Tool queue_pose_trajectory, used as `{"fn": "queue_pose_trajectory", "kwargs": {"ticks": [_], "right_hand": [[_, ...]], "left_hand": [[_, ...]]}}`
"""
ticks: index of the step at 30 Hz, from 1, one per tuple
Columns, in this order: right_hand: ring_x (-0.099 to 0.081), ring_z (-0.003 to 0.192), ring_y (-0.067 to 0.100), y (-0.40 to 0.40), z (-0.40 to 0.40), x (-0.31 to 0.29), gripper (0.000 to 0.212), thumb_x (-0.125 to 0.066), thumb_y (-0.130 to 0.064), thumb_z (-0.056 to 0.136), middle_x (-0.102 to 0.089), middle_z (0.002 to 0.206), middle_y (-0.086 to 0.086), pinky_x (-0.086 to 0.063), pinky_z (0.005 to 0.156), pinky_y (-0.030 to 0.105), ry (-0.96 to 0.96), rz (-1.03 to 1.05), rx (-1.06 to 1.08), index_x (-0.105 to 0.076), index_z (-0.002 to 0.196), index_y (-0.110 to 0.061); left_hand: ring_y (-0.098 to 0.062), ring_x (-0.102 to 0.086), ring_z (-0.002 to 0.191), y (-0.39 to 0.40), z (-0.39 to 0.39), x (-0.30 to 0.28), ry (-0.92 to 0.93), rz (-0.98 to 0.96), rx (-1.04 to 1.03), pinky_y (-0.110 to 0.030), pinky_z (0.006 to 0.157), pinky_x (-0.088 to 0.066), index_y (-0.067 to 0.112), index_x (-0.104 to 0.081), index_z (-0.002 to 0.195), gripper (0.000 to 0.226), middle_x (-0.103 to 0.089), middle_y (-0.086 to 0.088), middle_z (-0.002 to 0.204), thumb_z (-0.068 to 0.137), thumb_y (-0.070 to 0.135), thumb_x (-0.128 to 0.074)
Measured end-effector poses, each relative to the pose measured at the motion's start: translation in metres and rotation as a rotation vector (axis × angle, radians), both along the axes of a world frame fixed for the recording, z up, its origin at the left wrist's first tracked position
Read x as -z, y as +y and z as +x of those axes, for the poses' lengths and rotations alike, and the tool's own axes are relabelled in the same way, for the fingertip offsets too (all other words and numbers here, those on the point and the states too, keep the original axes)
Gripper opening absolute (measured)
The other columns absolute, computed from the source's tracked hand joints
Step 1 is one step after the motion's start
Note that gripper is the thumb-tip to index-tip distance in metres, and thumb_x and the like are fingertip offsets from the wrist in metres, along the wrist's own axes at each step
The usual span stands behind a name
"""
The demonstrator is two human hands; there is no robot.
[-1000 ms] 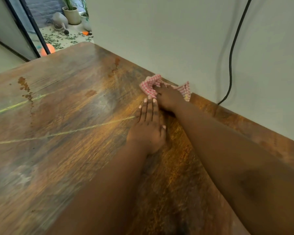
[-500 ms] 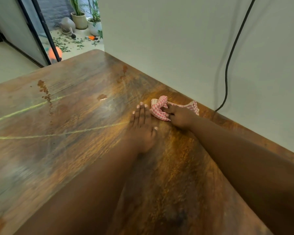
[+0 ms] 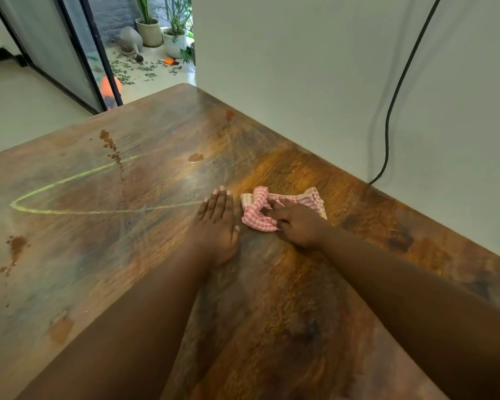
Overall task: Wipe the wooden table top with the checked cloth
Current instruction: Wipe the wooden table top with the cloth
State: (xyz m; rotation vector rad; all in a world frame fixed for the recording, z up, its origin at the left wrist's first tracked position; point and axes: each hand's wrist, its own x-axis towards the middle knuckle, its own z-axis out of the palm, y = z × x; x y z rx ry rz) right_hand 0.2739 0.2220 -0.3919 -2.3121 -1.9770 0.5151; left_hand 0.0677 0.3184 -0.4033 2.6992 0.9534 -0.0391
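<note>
Brown spills (image 3: 111,148) (yellow line (image 3: 70,194) too) mark the table (image 3: 286,298)

Room behind my view: a plain wall, pale floor, glass door.

I see a black cable (image 3: 393,90) hanging down the white wall (image 3: 300,67); potted plants (image 3: 162,27) stand beyond the dark-framed glass door (image 3: 70,53).

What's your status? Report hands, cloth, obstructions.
Left hand flat on table top. Right hand gripping checked cloth. Brown stains ahead, nothing blocking.

No text, label or number readable — none.
</note>
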Motion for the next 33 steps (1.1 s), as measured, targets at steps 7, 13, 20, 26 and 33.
{"fn": "queue_pose_trajectory", "kwargs": {"ticks": [7, 13, 20, 26, 33], "right_hand": [[-0.015, 0.144, 0.028, 0.022, -0.004, -0.005, 0.052, -0.037, -0.027, 0.097, -0.015, 0.158, 0.0, -0.019, 0.114, 0.044, -0.078, -0.018, 0.18, -0.025, 0.146, -0.034], [-0.018, 0.143, 0.029, 0.041, -0.05, -0.001, 0.05, -0.036, -0.026, 0.097, -0.018, 0.157, 0.003, -0.016, 0.115, 0.044, -0.079, 0.034, 0.063, -0.027, 0.146, -0.032], [-0.012, 0.145, 0.023, -0.018, -0.04, -0.004, 0.05, -0.044, -0.024, 0.096, -0.018, 0.156, -0.004, -0.014, 0.117, 0.041, -0.01, -0.008, -0.098, -0.031, 0.144, -0.034], [-0.011, 0.145, 0.024, -0.026, -0.033, -0.009, 0.051, -0.039, -0.027, 0.098, -0.013, 0.158, -0.004, -0.014, 0.116, 0.04, -0.04, -0.066, 0.049, -0.024, 0.146, -0.037], [-0.014, 0.143, 0.031, -0.01, -0.095, -0.002, 0.051, -0.03, -0.031, 0.098, -0.013, 0.159, 0.003, -0.015, 0.115, 0.046, -0.096, -0.025, 0.113, -0.02, 0.148, -0.033]], "left_hand": [[-0.02, 0.026, 0.143, -0.015, -0.018, 0.003, 0.047, -0.05, 0.006, -0.033, 0.114, 0.018, 0.011, 0.02, 0.149, 0.068, 0.026, -0.01, 0.157, 0.101, 0.042, -0.016], [-0.02, 0.026, 0.143, -0.02, -0.037, 0.003, 0.044, -0.053, -0.084, -0.032, 0.112, 0.019, 0.009, 0.019, 0.149, 0.069, 0.025, -0.012, 0.157, 0.101, 0.041, -0.02], [-0.021, 0.024, 0.144, -0.022, -0.051, -0.013, 0.065, -0.05, -0.097, -0.033, 0.113, 0.017, 0.008, 0.018, 0.149, 0.068, 0.024, -0.012, 0.157, 0.102, 0.038, -0.02], [-0.019, 0.026, 0.143, -0.029, -0.062, -0.021, 0.065, 0.017, -0.064, -0.031, 0.111, 0.02, 0.01, 0.022, 0.148, 0.067, 0.026, -0.01, 0.156, 0.102, 0.039, -0.017], [-0.021, 0.022, 0.145, -0.045, -0.074, -0.018, 0.114, 0.018, -0.051, -0.034, 0.114, 0.017, 0.009, 0.017, 0.15, 0.066, 0.022, -0.011, 0.158, 0.102, 0.038, -0.018]]}}
